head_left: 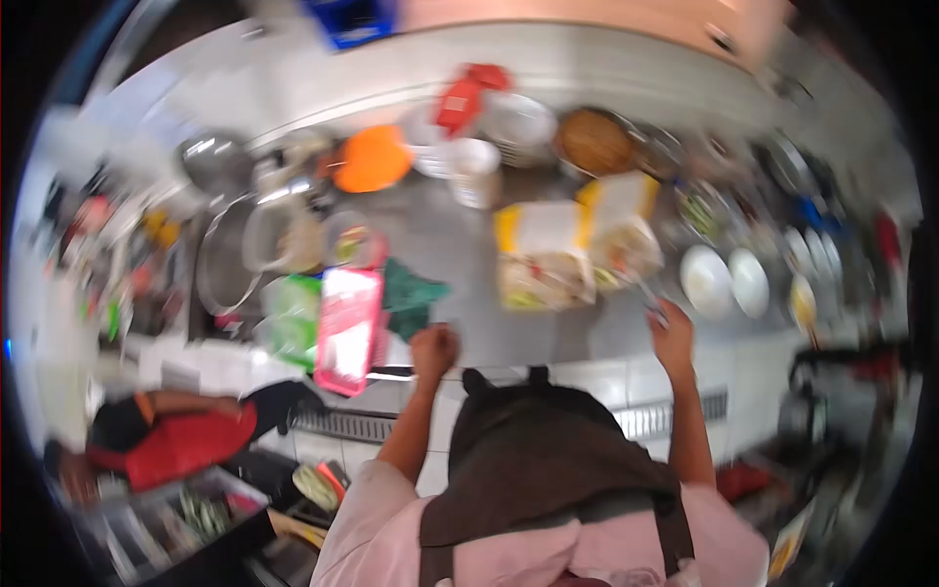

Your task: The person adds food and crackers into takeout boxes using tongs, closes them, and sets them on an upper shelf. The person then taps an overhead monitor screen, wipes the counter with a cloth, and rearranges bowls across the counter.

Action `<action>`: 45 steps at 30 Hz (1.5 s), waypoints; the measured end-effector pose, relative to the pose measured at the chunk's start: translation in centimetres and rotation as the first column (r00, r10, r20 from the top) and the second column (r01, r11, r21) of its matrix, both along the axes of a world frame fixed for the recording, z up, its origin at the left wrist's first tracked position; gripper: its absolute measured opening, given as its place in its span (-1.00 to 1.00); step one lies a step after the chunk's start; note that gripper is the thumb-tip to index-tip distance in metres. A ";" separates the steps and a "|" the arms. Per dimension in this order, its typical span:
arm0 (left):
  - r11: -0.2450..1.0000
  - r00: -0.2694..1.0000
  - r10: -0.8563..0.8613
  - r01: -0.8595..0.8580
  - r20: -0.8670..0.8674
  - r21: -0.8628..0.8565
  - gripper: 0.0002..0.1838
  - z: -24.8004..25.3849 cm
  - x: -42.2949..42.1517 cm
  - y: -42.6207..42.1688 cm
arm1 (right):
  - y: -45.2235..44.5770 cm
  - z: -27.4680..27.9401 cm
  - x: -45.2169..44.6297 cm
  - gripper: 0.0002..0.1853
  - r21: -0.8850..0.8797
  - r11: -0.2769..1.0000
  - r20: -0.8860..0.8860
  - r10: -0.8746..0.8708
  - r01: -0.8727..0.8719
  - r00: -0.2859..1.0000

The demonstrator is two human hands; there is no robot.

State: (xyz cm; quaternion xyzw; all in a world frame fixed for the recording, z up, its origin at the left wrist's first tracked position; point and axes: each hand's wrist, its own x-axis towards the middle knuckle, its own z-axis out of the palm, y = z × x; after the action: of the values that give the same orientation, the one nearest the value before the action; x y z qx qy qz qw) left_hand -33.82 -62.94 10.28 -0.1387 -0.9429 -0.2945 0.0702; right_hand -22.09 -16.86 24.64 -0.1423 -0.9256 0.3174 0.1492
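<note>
My left hand point(433, 350) is curled closed at the counter's front edge, just below a crumpled green cloth point(411, 296); I see nothing in its fingers. My right hand point(672, 335) grips a thin, shiny utensil point(649, 296), too blurred to tell its exact kind. The utensil points toward the right-hand one of two open takeaway boxes, a yellow and white box point(626, 249) with food in it. Beside it on the left stands the other takeaway box point(546, 279), lid up, also filled with food. A pink-rimmed tray point(349, 323) lies left of the cloth.
At the back of the steel counter point(469, 254) stand stacked white bowls point(518, 127), white cups point(474, 171), an orange item point(375, 158) and a brown round item point(595, 140). White dishes point(706, 281) sit right. Another person point(181, 435) in red is at lower left.
</note>
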 end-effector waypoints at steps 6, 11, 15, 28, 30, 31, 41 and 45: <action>0.997 0.997 0.063 -0.060 -0.052 0.057 -0.80 1.7 1.4 -0.3 | -11.4 -0.7 -5.4 -0.56 -0.293 0.933 -0.065 0.199 -0.210 0.978; 0.996 0.981 0.077 -0.066 -0.176 0.067 -0.59 4.0 10.3 -3.1 | -29.2 1.4 -17.3 -0.62 -0.471 0.650 -0.163 0.600 -0.597 0.783; 0.916 0.929 0.368 -0.371 0.051 0.150 -0.56 -1.1 17.5 -10.4 | -40.9 4.2 -28.8 -0.59 -0.392 0.576 -0.221 0.698 -0.717 0.681; 0.949 0.891 -0.027 -0.120 0.454 0.292 -0.87 -3.2 19.3 -17.4 | -41.2 1.6 -14.1 -0.80 -0.539 0.333 0.018 0.923 -0.774 0.385; 0.887 0.930 -0.108 -0.068 0.350 0.456 -0.91 1.4 14.0 -13.2 | -34.5 -2.8 -8.4 -0.83 -0.795 0.404 0.211 0.884 -0.453 0.417; 0.882 0.953 -0.134 -0.010 0.271 0.471 -0.91 2.2 11.7 -11.3 | -31.4 -5.1 -5.6 -0.83 -0.921 0.373 0.235 0.766 -0.115 0.598; 0.903 0.949 -0.282 0.312 -0.141 0.296 -0.58 9.8 -6.8 13.4 | -9.7 -11.0 -8.1 -0.76 -0.713 0.622 0.337 -0.104 0.325 0.936; 0.899 0.912 -0.409 0.400 -0.020 -0.177 -0.60 11.4 -4.4 19.7 | -8.5 -9.2 -7.5 -0.72 -0.612 0.776 0.311 0.058 0.153 0.949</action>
State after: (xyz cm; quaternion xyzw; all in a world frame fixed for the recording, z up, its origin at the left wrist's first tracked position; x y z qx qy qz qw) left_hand -38.24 -43.23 21.66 -0.3453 -0.9127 -0.2174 0.0224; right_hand -29.56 -25.34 15.44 -0.2561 -0.7737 0.5776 -0.0469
